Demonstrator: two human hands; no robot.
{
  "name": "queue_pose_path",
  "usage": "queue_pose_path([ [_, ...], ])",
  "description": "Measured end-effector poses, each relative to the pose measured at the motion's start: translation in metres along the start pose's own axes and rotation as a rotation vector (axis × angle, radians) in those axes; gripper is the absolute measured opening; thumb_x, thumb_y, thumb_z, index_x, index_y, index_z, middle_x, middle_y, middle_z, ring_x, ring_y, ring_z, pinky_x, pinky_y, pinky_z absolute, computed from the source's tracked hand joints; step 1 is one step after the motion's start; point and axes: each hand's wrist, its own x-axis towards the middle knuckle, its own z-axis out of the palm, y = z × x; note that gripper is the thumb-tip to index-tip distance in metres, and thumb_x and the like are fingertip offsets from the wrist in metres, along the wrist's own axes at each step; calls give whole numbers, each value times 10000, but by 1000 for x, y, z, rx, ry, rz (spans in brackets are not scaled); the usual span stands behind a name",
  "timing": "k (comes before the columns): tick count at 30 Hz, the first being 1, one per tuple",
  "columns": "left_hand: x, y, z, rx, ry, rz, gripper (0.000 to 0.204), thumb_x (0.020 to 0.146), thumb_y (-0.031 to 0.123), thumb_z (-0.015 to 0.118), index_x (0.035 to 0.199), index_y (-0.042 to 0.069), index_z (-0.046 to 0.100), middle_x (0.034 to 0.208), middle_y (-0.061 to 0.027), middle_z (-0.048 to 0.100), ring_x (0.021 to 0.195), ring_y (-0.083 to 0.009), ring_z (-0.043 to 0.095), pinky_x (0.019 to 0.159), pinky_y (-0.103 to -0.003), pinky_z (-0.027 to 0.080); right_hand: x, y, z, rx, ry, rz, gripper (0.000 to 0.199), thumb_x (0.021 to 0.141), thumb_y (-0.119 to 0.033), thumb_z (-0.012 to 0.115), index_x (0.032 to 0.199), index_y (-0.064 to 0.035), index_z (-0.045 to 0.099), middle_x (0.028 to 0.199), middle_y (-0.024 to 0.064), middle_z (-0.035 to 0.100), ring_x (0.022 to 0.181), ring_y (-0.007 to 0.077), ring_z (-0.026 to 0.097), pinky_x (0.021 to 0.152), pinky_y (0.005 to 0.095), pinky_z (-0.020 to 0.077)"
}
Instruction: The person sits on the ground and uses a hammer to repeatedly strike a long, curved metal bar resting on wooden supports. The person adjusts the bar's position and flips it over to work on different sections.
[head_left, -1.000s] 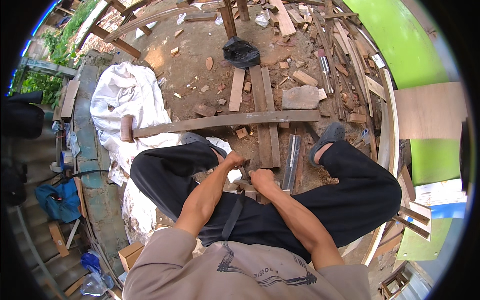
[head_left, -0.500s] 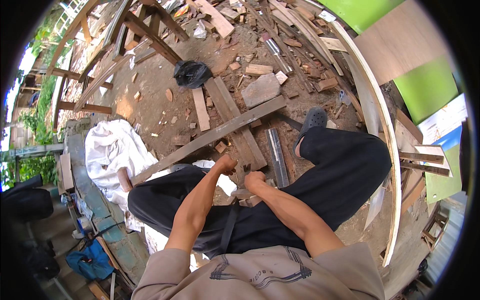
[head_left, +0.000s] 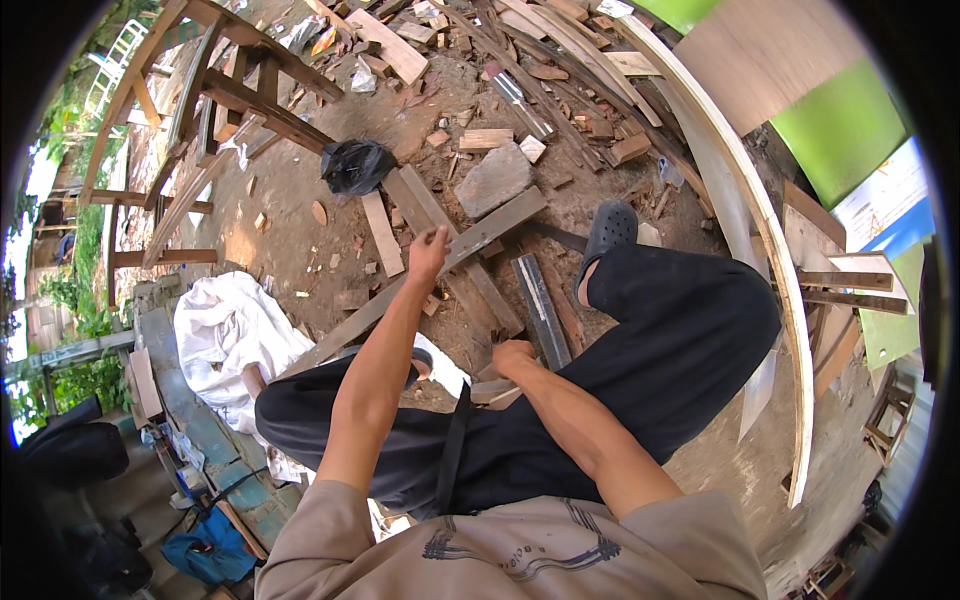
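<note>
I sit on the dirt ground with my legs in black trousers spread apart. My left hand (head_left: 428, 252) is stretched forward and grips a long wooden plank (head_left: 478, 236) that lies slanted across the ground in front of me. My right hand (head_left: 512, 357) rests lower, between my legs, closed on a small wood block (head_left: 494, 390). A dark metal bar (head_left: 540, 306) lies just beyond my right hand, beside my right foot in a dark clog (head_left: 607, 230).
Short boards (head_left: 382, 232), a grey stone slab (head_left: 494, 180) and a black plastic bag (head_left: 355, 166) lie ahead. A wooden frame (head_left: 240, 95) stands at the upper left, a white sheet (head_left: 225, 335) at the left, long curved planks (head_left: 760, 230) at the right.
My left hand has reached forward from between my legs and taken hold of the long plank. The view has tilted, and my right hand stayed low near the small block.
</note>
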Motion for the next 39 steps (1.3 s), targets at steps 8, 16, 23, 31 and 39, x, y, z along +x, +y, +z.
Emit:
queue_pose_path([
  [8,-17,-164,-51,-342,93,-704,735,912,585,551,1395,47,420,1278,-179,556,1121,-295,563,922,-436,464,4,20,-9,52,-135,-33,230,716,-103,669,911,-11,749,897,153,728,797,294,717,623,430,550],
  [16,23,-195,-92,-1045,349,-705,1163,713,702,711,1500,29,182,1517,-178,277,1422,-331,272,1155,-445,280,-19,45,-65,247,-4,47,221,690,-127,690,863,-1,742,867,169,723,810,320,714,718,439,558],
  [23,49,-181,-71,-1134,293,-569,862,759,626,730,1379,111,423,1371,-109,438,1253,-300,452,1120,-437,323,6,121,-89,254,689,117,331,774,-164,606,1058,-12,684,870,275,686,874,413,686,759,467,538],
  [31,71,-203,-80,-1301,414,-636,770,793,324,782,1372,37,364,1300,-151,506,1073,-337,601,889,-548,519,-28,129,-149,548,606,294,280,822,-145,580,1037,-6,693,731,168,696,548,257,676,588,368,538],
  [39,37,-160,-70,-1268,750,-618,672,658,279,778,1172,-51,499,1081,-153,609,900,-316,652,683,-515,572,-23,172,-197,445,589,318,249,820,-195,625,867,23,736,637,131,671,495,215,634,519,350,513],
])
